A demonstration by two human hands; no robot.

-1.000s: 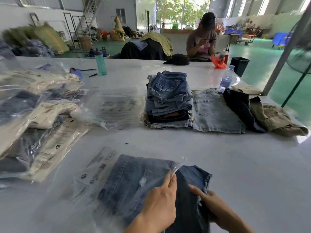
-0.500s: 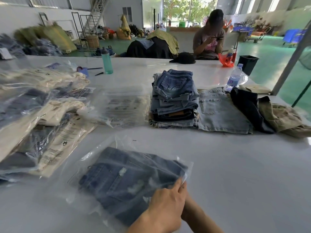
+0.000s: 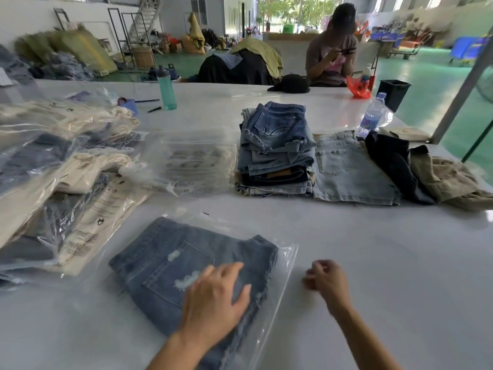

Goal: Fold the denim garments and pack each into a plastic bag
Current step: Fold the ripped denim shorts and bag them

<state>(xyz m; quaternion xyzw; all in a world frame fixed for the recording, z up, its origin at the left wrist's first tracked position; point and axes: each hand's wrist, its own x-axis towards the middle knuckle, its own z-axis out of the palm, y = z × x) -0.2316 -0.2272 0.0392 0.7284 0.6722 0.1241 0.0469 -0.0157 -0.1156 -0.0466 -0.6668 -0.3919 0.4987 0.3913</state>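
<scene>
Both hands have shifted since a moment ago: the right hand (image 3: 324,276) has come out from under the left and now hovers over the bare white table (image 3: 373,263), fingers loosely curled and holding nothing, while the left hand (image 3: 216,297) lies flat, fingers spread, pressing on the shorts (image 3: 170,260). That one pair of folded denim shorts sits fully inside one clear bag (image 3: 286,257) at the near edge of the table, the bag's mouth toward the right hand. Farther back at centre stands one stack (image 3: 274,148) of folded denim, at least five pieces deep. Beside it on the right lies one pale denim piece (image 3: 349,166), then one dark garment (image 3: 392,161) and one tan garment (image 3: 448,180). Left of the stack lies a pile of empty bags (image 3: 192,161). Along the left edge, packed bags (image 3: 61,166) overlap, too many to count surely. Two bottles stand on the table: a teal one (image 3: 166,88) and a clear one (image 3: 372,116). One seated person (image 3: 332,46) is at the far side.
</scene>
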